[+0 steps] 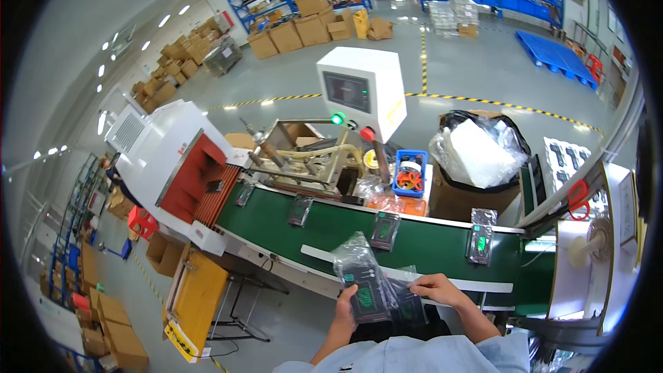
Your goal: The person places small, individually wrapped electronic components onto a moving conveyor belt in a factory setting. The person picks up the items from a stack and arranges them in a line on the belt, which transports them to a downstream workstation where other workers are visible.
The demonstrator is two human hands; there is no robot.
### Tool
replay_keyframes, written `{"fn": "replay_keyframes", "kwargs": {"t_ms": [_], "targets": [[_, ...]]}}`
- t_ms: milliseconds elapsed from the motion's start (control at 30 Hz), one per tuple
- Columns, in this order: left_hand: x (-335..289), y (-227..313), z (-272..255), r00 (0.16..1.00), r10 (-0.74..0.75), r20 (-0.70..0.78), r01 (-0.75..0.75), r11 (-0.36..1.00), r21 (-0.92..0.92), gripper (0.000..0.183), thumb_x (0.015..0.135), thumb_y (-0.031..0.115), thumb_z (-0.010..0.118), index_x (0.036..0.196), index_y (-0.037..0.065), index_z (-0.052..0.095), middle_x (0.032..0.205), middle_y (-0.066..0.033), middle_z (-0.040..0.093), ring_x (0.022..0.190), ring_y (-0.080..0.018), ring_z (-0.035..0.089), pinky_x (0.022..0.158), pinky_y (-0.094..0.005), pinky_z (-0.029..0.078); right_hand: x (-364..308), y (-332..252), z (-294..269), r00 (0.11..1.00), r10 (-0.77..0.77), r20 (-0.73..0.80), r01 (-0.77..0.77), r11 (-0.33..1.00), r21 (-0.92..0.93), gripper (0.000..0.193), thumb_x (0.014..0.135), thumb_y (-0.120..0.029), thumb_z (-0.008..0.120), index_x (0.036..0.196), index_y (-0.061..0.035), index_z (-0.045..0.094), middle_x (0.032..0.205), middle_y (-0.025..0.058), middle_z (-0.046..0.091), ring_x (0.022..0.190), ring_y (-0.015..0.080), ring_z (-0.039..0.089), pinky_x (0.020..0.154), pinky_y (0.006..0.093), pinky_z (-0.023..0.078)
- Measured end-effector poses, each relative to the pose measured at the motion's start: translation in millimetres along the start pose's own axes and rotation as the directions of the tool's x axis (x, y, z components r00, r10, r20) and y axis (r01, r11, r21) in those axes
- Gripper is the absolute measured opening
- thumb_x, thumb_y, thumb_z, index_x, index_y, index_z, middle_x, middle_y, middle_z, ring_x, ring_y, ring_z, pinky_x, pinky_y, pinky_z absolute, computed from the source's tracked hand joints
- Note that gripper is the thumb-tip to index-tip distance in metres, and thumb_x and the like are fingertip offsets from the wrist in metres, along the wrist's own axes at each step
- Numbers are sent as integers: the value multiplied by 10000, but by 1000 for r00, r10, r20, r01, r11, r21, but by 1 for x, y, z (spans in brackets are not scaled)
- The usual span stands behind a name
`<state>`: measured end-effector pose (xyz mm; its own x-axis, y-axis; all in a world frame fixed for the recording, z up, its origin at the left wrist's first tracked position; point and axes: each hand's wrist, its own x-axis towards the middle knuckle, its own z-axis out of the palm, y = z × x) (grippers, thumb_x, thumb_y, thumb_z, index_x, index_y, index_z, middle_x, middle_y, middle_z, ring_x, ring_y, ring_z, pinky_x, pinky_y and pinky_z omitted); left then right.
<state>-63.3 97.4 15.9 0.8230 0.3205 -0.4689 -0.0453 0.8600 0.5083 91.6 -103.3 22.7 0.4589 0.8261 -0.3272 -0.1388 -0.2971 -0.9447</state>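
My left hand point(344, 309) grips the side of a flat black device with green marks in a clear plastic bag point(364, 289); the bag's loose end stands up above it. My right hand point(440, 289) pinches the upper edge of a second bagged black device point(407, 307), which overlaps the first. Both are held close to my body, at the near edge of a green conveyor belt point(338, 231). Spaced along the belt lie more bagged devices: one at the right point(481, 237), one in the middle point(385, 230), and others farther left.
At the belt's left end stands a white machine with a red-lined opening point(197, 173). A white control box point(362, 93) rises behind the belt, near a blue tray of tools point(409, 173). A black-lined bin of plastic wrap point(483, 152) stands behind the belt; a small fan point(595, 243) is at right.
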Motion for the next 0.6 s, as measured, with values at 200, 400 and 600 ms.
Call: {"fn": "replay_keyframes", "kwargs": {"t_ms": [200, 400, 600], "targets": [[29, 14, -15, 983, 168, 68, -161, 982, -96, 517, 771, 300, 486, 1172, -26, 459, 1102, -188, 558, 950, -315, 579, 845, -408, 470, -9, 46, -39, 960, -10, -279, 47, 991, 127, 206, 823, -150, 598, 947, 6, 649, 828, 34, 640, 764, 95, 561, 710, 238, 450], [27, 7, -16, 973, 187, 134, -177, 981, -85, 646, 759, 423, 494, 1240, 1, 403, 1117, -187, 533, 999, -308, 548, 845, -433, 471, -58, 100, -180, 550, -80, -831, -114, 979, -170, 205, 825, -193, 566, 817, 1, 633, 706, 42, 607, 659, 85, 533, 592, 250, 414], [19, -17, 10, 963, 121, 243, -120, 993, -17, 648, 775, 439, 485, 1266, 29, 379, 1208, -161, 486, 1071, -320, 516, 848, -429, 481, -106, 109, -270, 164, -316, -935, -522, 776, -354, 218, 845, -240, 539, 922, -57, 630, 865, 159, 629, 805, 263, 610, 723, 397, 450]]}}
